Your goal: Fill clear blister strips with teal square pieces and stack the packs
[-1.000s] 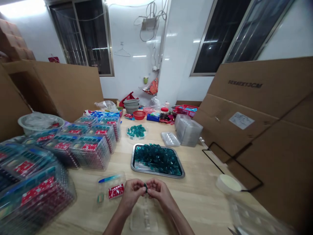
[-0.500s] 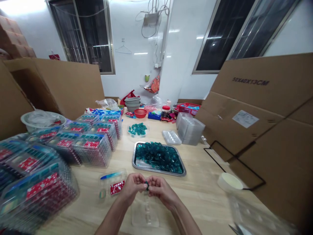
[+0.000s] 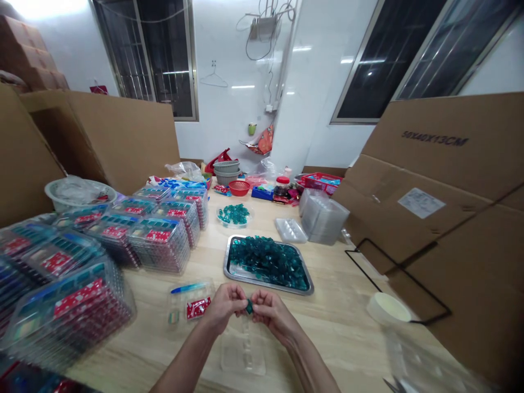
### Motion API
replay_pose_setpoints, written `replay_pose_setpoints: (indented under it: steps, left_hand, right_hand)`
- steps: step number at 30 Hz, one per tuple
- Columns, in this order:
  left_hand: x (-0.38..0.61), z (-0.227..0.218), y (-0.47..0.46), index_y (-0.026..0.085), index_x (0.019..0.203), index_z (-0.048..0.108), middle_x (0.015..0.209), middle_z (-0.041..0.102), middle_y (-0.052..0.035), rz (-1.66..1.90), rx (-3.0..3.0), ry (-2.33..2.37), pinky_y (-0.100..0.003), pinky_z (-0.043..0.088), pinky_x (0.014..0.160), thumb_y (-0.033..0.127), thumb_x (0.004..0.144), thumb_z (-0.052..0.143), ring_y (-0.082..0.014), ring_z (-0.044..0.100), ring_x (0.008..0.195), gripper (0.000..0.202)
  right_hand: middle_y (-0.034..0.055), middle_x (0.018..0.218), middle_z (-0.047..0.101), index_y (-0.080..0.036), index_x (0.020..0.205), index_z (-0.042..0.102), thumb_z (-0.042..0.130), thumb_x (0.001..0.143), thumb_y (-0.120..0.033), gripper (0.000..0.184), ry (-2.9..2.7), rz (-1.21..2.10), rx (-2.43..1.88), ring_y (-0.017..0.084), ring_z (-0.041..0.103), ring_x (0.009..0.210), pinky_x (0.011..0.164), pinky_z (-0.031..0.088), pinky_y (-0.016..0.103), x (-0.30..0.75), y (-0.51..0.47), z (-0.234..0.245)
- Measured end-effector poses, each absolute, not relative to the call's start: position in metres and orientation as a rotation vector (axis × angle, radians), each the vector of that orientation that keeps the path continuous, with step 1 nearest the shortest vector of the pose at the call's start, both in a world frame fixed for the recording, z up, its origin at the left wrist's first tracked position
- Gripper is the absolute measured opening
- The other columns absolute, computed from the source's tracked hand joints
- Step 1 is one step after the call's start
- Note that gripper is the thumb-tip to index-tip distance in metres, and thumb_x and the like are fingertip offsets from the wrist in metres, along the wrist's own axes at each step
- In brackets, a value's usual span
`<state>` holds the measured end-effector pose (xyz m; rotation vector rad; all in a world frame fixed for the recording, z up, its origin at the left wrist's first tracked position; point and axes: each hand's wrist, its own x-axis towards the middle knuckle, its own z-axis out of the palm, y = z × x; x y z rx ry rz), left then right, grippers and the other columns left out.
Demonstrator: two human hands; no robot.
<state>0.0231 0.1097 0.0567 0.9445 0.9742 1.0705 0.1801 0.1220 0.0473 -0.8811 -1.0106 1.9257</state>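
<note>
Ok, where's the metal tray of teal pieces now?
The metal tray sits mid-table in the head view, just beyond the left hand and right hand, with a small dish of teal pieces behind it.

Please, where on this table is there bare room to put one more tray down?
The wooden table is bare between the steel tray and the white roll, and also right of the right hand. It is crowded on the left, where stacked clear boxes fill the surface.
</note>
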Motion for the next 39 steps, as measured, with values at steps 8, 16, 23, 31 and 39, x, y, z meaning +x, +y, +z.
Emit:
replay_pose_setpoints:
  steps: [8,16,23,31,39]
  left_hand:
    - [0.03,0.015,0.106,0.017,0.065,0.051,0.046,0.045,0.0079,0.913,1.2,1.457,-0.019,0.033,0.041,0.01,0.056,0.05,-0.0095,0.047,0.04,0.012]
    - [0.037,0.003,0.106,0.016,0.065,0.059,0.049,0.051,0.0044,0.81,1.438,1.719,-0.021,0.033,0.053,-0.002,0.062,0.045,-0.0114,0.052,0.05,0.023]
    - [0.042,0.011,0.108,0.016,0.069,0.063,0.065,0.061,-0.0036,0.689,1.637,1.831,-0.024,0.032,0.061,0.001,0.066,0.046,-0.0164,0.056,0.067,0.023]
    - [0.045,0.017,0.096,0.017,0.084,0.063,0.076,0.066,-0.0056,0.736,1.692,1.801,-0.025,0.034,0.066,0.006,0.072,0.043,-0.0179,0.059,0.075,0.026]
    - [0.046,0.002,0.098,0.018,0.072,0.065,0.075,0.066,-0.0053,0.73,1.755,1.719,-0.026,0.035,0.068,0.008,0.068,0.05,-0.0192,0.058,0.075,0.019]
  right_hand:
    - [-0.0081,0.049,0.049,-0.019,0.067,0.046,0.065,0.053,-0.024,0.024,-1.263,1.713,-1.058,0.008,0.043,0.04,0.039,0.036,0.019,0.171,0.132,0.001]
    - [-0.008,0.046,0.046,-0.021,0.068,0.042,0.043,0.059,-0.022,0.01,-1.58,1.423,-1.294,0.011,0.046,0.037,0.037,0.033,0.019,0.167,0.135,-0.013]
    - [-0.0032,0.052,0.048,-0.021,0.063,0.04,0.041,0.063,-0.017,0.004,-1.709,1.216,-1.342,0.014,0.05,0.049,0.048,0.034,0.023,0.17,0.133,-0.01]
    - [0.0027,0.065,0.055,-0.02,0.066,0.044,0.036,0.066,-0.006,0.016,-2.007,0.72,-1.375,0.018,0.052,0.065,0.06,0.033,0.026,0.169,0.121,-0.003]
    - [0.0033,0.072,0.062,-0.018,0.074,0.058,0.043,0.073,-0.013,0.016,-1.937,0.631,-1.417,0.018,0.058,0.069,0.065,0.041,0.026,0.189,0.17,0.015]
